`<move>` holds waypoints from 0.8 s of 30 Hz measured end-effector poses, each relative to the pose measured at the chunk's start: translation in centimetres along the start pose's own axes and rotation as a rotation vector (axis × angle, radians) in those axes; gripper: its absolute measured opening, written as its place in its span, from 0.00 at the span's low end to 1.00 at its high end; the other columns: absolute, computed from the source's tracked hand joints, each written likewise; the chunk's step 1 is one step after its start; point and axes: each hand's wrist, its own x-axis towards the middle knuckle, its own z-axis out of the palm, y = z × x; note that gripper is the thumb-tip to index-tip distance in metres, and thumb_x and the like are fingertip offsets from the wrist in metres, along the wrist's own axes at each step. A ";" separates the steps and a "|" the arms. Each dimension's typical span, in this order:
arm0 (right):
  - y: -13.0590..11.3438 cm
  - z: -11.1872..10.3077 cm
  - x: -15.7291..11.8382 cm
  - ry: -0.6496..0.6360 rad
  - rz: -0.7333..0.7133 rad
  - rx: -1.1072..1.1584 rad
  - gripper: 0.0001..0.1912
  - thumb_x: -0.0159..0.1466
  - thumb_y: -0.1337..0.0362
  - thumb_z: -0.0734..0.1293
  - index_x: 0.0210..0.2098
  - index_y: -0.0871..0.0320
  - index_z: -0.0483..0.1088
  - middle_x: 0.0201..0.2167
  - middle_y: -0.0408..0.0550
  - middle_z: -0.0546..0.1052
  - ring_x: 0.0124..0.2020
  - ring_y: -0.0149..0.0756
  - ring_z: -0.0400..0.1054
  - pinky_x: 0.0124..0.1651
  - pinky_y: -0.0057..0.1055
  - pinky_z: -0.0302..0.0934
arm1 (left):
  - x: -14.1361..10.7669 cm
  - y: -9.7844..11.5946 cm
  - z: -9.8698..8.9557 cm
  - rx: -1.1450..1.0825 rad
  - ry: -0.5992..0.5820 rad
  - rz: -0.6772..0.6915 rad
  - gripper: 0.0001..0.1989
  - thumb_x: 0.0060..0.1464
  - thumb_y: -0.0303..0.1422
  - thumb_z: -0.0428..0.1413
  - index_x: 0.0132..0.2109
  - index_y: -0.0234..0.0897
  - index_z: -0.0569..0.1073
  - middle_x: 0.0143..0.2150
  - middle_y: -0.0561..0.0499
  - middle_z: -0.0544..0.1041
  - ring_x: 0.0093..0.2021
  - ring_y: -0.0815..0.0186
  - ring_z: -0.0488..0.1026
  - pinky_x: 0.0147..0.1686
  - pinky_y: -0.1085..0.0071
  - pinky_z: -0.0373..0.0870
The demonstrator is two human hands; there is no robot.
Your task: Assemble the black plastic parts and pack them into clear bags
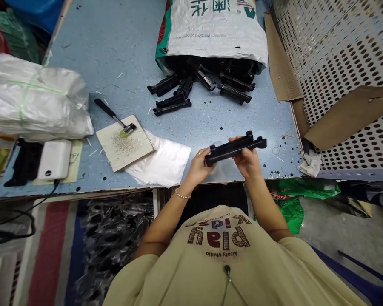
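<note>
Near me, I see the left hand [199, 165] and right hand [248, 165] clamped on a long black plastic piece [229, 150]; likely inspection, next needing steadiness.

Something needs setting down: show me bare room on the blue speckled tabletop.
Widest: the tabletop left of the printed white plastic sack, bar thin scraps. Narrower: between loose black plastic parts and the long black plastic piece held by left hand and right hand. Crowded: the sack's mouth, and lower left, with the square beige board and white plastic bundle.
</note>
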 end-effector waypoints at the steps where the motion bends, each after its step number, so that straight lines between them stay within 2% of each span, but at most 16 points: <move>1: 0.7 -0.1 -0.5 0.054 -0.011 -0.074 0.35 0.56 0.37 0.75 0.55 0.50 0.71 0.53 0.54 0.81 0.57 0.49 0.76 0.60 0.48 0.72 | 0.2 0.0 0.2 -0.040 -0.004 -0.004 0.30 0.59 0.29 0.63 0.67 0.42 0.69 0.64 0.41 0.74 0.65 0.52 0.73 0.62 0.55 0.74; 4: 2.0 -0.4 -1.2 0.119 -0.123 -0.337 0.36 0.56 0.41 0.77 0.56 0.52 0.68 0.55 0.57 0.79 0.57 0.50 0.76 0.59 0.50 0.72 | 0.4 0.1 0.2 -0.050 0.011 -0.016 0.38 0.58 0.28 0.62 0.73 0.45 0.61 0.70 0.40 0.67 0.68 0.51 0.70 0.64 0.54 0.72; 8: 1.4 0.4 -1.6 -0.069 -0.368 -0.711 0.30 0.62 0.52 0.76 0.59 0.49 0.67 0.57 0.57 0.76 0.60 0.52 0.72 0.64 0.54 0.68 | -0.1 1.6 0.1 -0.023 -0.055 0.080 0.40 0.61 0.28 0.59 0.76 0.48 0.55 0.75 0.38 0.58 0.61 0.52 0.74 0.57 0.57 0.78; 10: 0.9 1.5 -1.4 -0.162 -0.454 -0.875 0.29 0.63 0.60 0.74 0.62 0.47 0.66 0.57 0.57 0.74 0.61 0.53 0.69 0.64 0.57 0.67 | -0.2 2.3 0.1 -0.029 -0.088 0.164 0.42 0.61 0.28 0.59 0.76 0.48 0.52 0.75 0.37 0.56 0.66 0.49 0.70 0.60 0.55 0.76; 12: 0.5 2.6 -0.8 -0.237 -0.476 -1.003 0.30 0.65 0.68 0.70 0.64 0.46 0.64 0.58 0.57 0.73 0.62 0.53 0.68 0.63 0.59 0.68 | -0.2 2.5 -0.1 -0.053 -0.089 0.211 0.45 0.58 0.30 0.63 0.77 0.46 0.51 0.75 0.37 0.55 0.73 0.46 0.62 0.65 0.53 0.72; 15: 0.4 3.5 0.3 -0.386 -0.462 -1.083 0.31 0.67 0.72 0.63 0.67 0.48 0.60 0.63 0.58 0.70 0.66 0.53 0.64 0.63 0.59 0.67 | -0.3 1.3 -0.2 -0.143 -0.039 0.190 0.48 0.54 0.42 0.68 0.75 0.44 0.54 0.74 0.37 0.57 0.75 0.43 0.57 0.71 0.49 0.64; 17: 0.7 3.4 1.0 -0.502 -0.462 -1.005 0.31 0.68 0.70 0.63 0.68 0.49 0.59 0.65 0.58 0.68 0.68 0.51 0.61 0.66 0.58 0.64 | -0.7 0.1 -0.1 -0.209 0.038 0.133 0.45 0.56 0.49 0.66 0.73 0.43 0.58 0.72 0.36 0.61 0.74 0.44 0.60 0.71 0.47 0.64; 18: 1.1 3.3 1.3 -0.515 -0.451 -0.947 0.30 0.68 0.68 0.63 0.68 0.50 0.59 0.65 0.58 0.68 0.68 0.50 0.61 0.67 0.56 0.64 | -1.0 -0.5 0.0 -0.250 0.065 0.095 0.44 0.57 0.52 0.64 0.73 0.42 0.58 0.72 0.36 0.62 0.72 0.45 0.64 0.69 0.47 0.66; 19: 1.4 3.1 1.7 -0.483 -0.424 -0.901 0.29 0.67 0.67 0.64 0.67 0.51 0.60 0.64 0.58 0.69 0.67 0.49 0.63 0.67 0.54 0.65 | -1.3 -1.0 0.2 -0.299 0.074 0.055 0.43 0.59 0.53 0.62 0.73 0.43 0.57 0.71 0.35 0.64 0.67 0.47 0.70 0.65 0.48 0.71; 21: 2.5 2.6 2.2 -0.319 -0.320 -0.873 0.26 0.66 0.65 0.65 0.63 0.54 0.64 0.59 0.59 0.71 0.61 0.48 0.68 0.61 0.50 0.69 | -2.1 -1.6 0.6 -0.410 0.047 -0.009 0.43 0.61 0.54 0.60 0.75 0.45 0.53 0.70 0.34 0.66 0.56 0.52 0.80 0.55 0.53 0.79; 23: 3.7 2.2 2.9 -0.175 -0.173 -0.891 0.23 0.64 0.65 0.65 0.59 0.57 0.67 0.53 0.58 0.73 0.50 0.44 0.72 0.53 0.45 0.71 | -2.8 -1.8 0.9 -0.491 0.025 -0.047 0.45 0.61 0.54 0.60 0.76 0.46 0.50 0.68 0.34 0.69 0.48 0.56 0.83 0.47 0.57 0.82; 24: 4.2 2.0 3.2 -0.152 -0.100 -0.890 0.22 0.63 0.65 0.65 0.57 0.58 0.68 0.49 0.56 0.75 0.45 0.41 0.73 0.50 0.43 0.71 | -3.1 -1.8 0.9 -0.510 0.029 -0.059 0.45 0.61 0.54 0.60 0.76 0.46 0.50 0.66 0.34 0.70 0.48 0.56 0.83 0.46 0.59 0.82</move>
